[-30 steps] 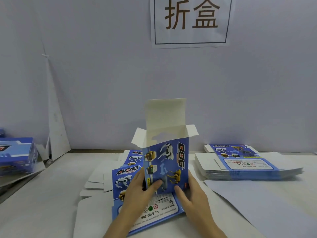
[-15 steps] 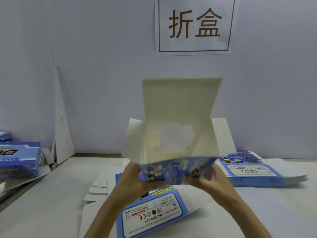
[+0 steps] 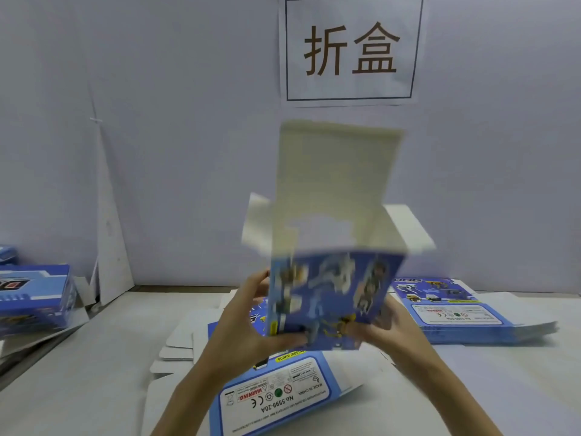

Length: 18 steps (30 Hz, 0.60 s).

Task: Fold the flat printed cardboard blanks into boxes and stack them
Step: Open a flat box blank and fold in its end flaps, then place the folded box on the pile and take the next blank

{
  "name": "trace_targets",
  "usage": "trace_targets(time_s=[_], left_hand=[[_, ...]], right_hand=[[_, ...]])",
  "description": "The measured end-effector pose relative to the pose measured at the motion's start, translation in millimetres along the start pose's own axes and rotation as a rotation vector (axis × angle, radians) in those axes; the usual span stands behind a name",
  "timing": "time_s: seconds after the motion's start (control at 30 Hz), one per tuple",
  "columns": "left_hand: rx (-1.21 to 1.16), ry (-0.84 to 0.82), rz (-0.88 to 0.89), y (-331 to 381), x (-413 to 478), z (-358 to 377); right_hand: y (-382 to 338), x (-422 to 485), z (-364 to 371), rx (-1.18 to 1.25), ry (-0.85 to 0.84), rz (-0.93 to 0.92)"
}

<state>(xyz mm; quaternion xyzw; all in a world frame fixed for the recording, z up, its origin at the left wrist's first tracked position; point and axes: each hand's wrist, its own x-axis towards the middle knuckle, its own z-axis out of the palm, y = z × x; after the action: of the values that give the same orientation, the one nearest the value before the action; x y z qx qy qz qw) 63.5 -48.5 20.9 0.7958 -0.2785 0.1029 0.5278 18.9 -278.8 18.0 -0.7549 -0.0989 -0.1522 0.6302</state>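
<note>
Half-formed blue printed cardboard box (image 3: 333, 297) is held up in the air at frame centre, off the white table (image 3: 78, 372), motion-blurred. Its top end is open: a tall plain flap stands up at 12 o'clock, and short side flaps splay out at 10 and 2 o'clock.

Left hand (image 3: 248, 322) grasps the box's lower left edge, at 8 o'clock of the box, thumb across the printed front, fingers curled behind. Right hand (image 3: 386, 325) grasps the lower right corner, at 4 o'clock of the box, thumb on the front; its other fingers are blurred, can't tell how they lie.

Flat blue-and-white printed blank (image 3: 283, 394) lies on the table at 6 o'clock below the box, with a warning label and "No.5599-20A" facing up. More white flaps poke out from under it at 9 o'clock.

Stack of flat printed blanks (image 3: 456, 313) is on the table at 3 o'clock of the box. Finished blue boxes (image 3: 34, 297) are at 9 o'clock, at the frame's left edge. White paper sign with two brown characters (image 3: 350, 48) hangs on the wall at 12 o'clock.
</note>
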Motion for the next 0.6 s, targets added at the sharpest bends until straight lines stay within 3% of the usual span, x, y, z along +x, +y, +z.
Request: trace_targets(time_s=[0.13,0.23,0.33,0.47,0.57,0.6], left_hand=[[-0.350,-0.145,-0.120,9.2,3.4,2.5],[-0.328,-0.248,-0.160,10.3,3.2,-5.8],[-0.414,-0.230,-0.184,9.3,4.3,-21.7],[-0.584,-0.017,-0.322,-1.4,9.4,-57.5],[-0.610,0.353,-0.406,-10.9,18.3,-101.9],[-0.493,0.495,-0.381,-13.2,22.5,-120.3]], right_hand=[[-10.7,2.0,15.8,0.191,0.033,0.049],[-13.4,5.0,24.8,0.249,0.091,0.099],[-9.6,6.5,31.9,0.258,0.066,0.124],[-5.2,16.4,43.1,0.192,0.007,0.209],[3.3,25.9,50.5,0.093,-0.014,0.305],[6.8,26.5,52.7,0.057,-0.033,0.305]])
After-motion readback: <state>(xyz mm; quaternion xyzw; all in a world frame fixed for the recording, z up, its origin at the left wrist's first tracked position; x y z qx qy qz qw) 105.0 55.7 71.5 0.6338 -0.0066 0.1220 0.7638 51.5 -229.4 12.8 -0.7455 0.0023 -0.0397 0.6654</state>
